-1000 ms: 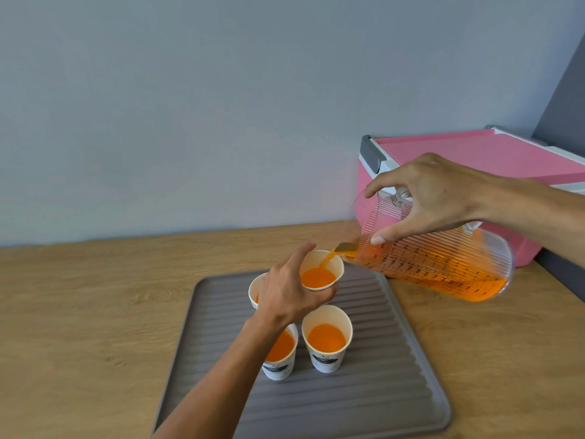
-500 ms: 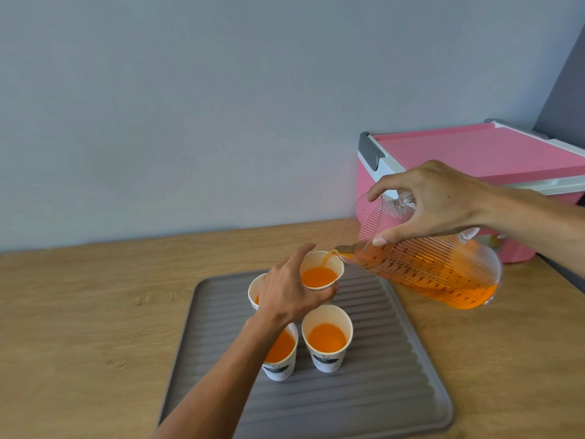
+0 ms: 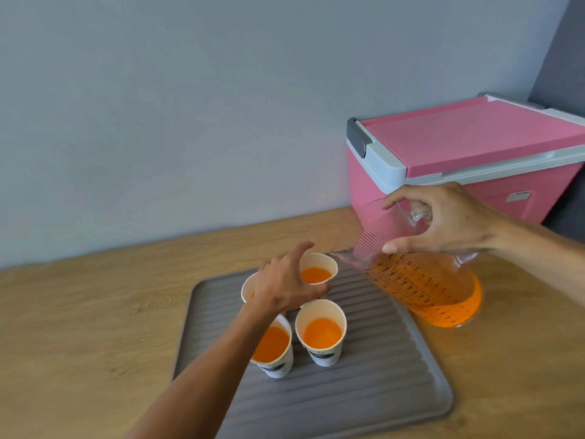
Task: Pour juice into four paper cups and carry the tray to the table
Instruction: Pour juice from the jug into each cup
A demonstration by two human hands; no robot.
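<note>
While the right hand [image 3: 449,223] gripped the jug [image 3: 424,280] beside the tray [image 3: 395,391], the left [image 3: 285,285] steadied a flimsy, spill-prone cup [image 3: 318,269] by its wall.

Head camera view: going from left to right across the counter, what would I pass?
Bare wooden counter → left hand steadying a juice cup on the grey tray → tilted juice pitcher held by the right hand → pink cooler.

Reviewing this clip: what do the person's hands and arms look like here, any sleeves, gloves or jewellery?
Both are bare. The left hand and right hand wear no gloves, and no rings show. Both forearms are uncovered as far as the frame edge, with no sleeve, watch or wristband in view.
</note>
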